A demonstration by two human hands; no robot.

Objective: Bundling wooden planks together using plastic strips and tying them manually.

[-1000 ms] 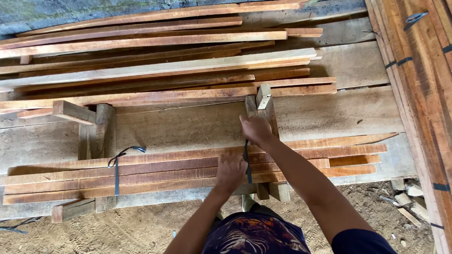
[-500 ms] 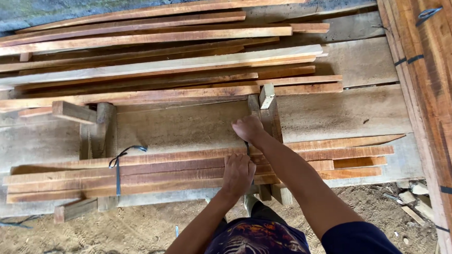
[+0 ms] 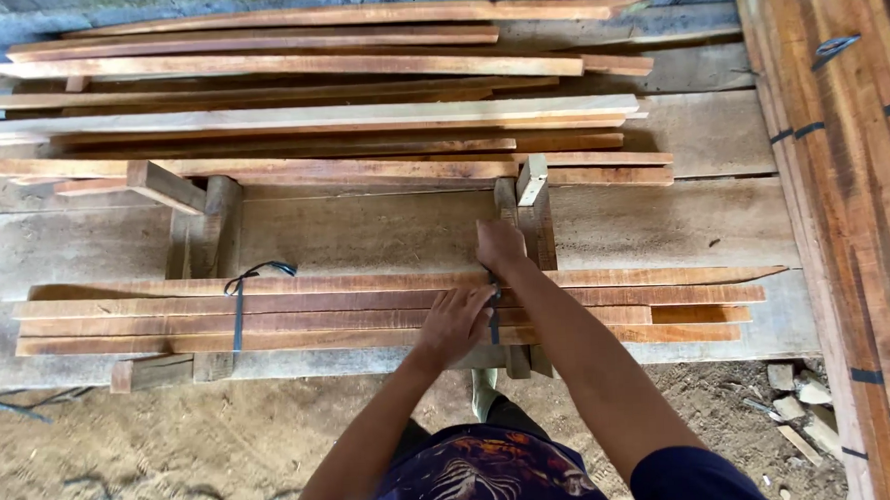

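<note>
My left hand (image 3: 454, 324) has slid right onto the near bundle of reddish sawn wooden slats (image 3: 368, 310), pressing flat and open beside the dark plastic strap (image 3: 494, 312); my right hand (image 3: 500, 246) has closed on that strap's far end above the grey plank counter (image 3: 385, 232)

Around your work you have:

- A loose heap of long reddish-brown sawn wooden slats (image 3: 291, 63), lying lengthwise at the far side, one pale slat (image 3: 302, 116) across its middle.
- A broad grey weathered plank platform (image 3: 366, 233) beneath everything.
- A short upright wooden block (image 3: 211, 229) at the left, with an angled offcut (image 3: 165, 185) leaning by it.
- A dark plastic strap (image 3: 238, 306) looped at the left.
- To your right, a stack of long orange-brown boards bound with dark bands (image 3: 847, 196).
- Sandy dirt ground (image 3: 156, 447) below, with small pale stone and wood scraps (image 3: 796, 405) at the lower right.
</note>
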